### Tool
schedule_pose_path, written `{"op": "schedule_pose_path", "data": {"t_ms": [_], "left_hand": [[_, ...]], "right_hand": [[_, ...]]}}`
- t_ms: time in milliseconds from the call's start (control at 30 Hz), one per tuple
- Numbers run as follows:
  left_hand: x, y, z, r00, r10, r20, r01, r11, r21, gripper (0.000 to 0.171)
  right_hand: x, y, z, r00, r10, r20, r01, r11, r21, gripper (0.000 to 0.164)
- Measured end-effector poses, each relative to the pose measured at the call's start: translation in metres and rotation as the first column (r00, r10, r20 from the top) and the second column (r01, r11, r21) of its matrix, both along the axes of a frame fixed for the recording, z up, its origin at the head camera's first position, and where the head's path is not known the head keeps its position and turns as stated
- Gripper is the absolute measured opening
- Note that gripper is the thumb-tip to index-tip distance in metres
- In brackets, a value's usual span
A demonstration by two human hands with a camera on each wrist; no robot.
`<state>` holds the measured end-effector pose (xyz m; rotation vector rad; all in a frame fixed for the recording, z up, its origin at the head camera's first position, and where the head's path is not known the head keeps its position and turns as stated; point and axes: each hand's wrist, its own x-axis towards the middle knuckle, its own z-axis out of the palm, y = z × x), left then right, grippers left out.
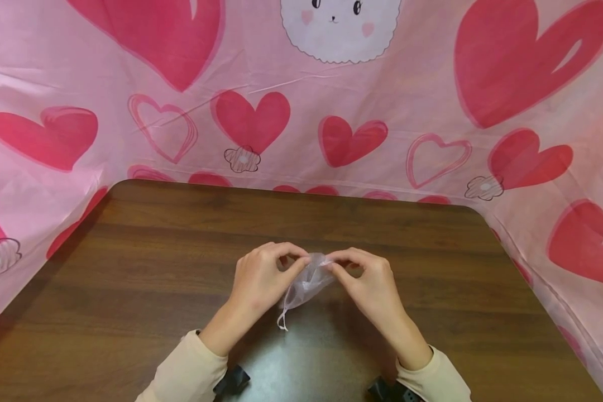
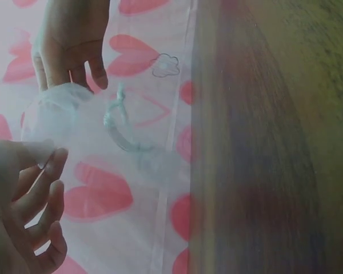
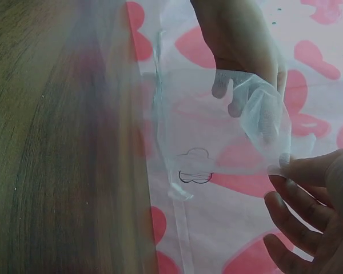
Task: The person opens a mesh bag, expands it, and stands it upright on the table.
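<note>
Between the two hands hangs a small sheer white organza drawstring bag (image 1: 309, 283), held above the table. My left hand (image 1: 261, 279) pinches one upper corner of it between thumb and forefinger. At the opposite corner, my right hand (image 1: 372, 282) pinches the fabric the same way. A thin white drawstring (image 1: 283, 319) dangles from the bag's lower left side. In the left wrist view the cord (image 2: 121, 123) loops out from the see-through cloth. The right wrist view shows the mesh (image 3: 217, 123) spread thin, with the other hand's fingers visible through it.
A dark brown wooden table (image 1: 130, 262) lies under the hands. Behind and beside it hangs a pink cloth (image 1: 301, 134) printed with red hearts. Black wrist devices (image 1: 233, 381) sit below both beige sleeves (image 1: 188, 368).
</note>
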<state>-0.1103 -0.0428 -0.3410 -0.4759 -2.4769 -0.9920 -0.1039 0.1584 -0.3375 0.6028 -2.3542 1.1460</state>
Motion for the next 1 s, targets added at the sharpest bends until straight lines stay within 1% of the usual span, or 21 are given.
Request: {"op": "schedule_pose_path", "data": {"t_ms": [67, 233, 533, 733, 833, 1000], "left_hand": [[-0.0001, -0.0002, 0.0002, 1.000, 0.008, -0.005, -0.008, 1.000, 0.019, 0.008], [-0.0009, -0.0004, 0.0014, 1.000, -0.004, -0.016, 0.005, 0.998, 0.070, 0.009], [-0.0007, -0.0005, 0.0015, 1.000, 0.012, -0.017, -0.011, 0.999, 0.051, 0.012], [-0.0011, -0.0007, 0.0006, 0.999, -0.031, -0.007, 0.031, 0.999, 0.040, 0.014], [-0.0009, -0.0003, 0.0002, 0.998, -0.054, 0.009, 0.054, 0.998, 0.042, 0.014], [0.0000, 0.0002, 0.0012, 0.997, -0.074, 0.028, 0.073, 0.996, 0.042, 0.011]], "right_hand": [[-0.0002, -0.0002, 0.0001, 1.000, 0.011, 0.002, -0.011, 1.000, -0.010, 0.015], [-0.0002, -0.0008, 0.0005, 1.000, 0.021, -0.005, -0.021, 1.000, -0.021, 0.011], [-0.0009, 0.0005, 0.0001, 0.999, 0.013, -0.031, -0.014, 0.999, -0.033, 0.012], [-0.0007, 0.0015, 0.0001, 0.999, -0.019, -0.026, 0.019, 1.000, -0.010, 0.014], [-0.0003, 0.0015, 0.0004, 0.999, -0.039, -0.024, 0.039, 0.999, -0.004, 0.016], [0.0000, 0.0009, 0.0008, 0.998, -0.062, -0.025, 0.062, 0.998, 0.002, 0.019]]}}
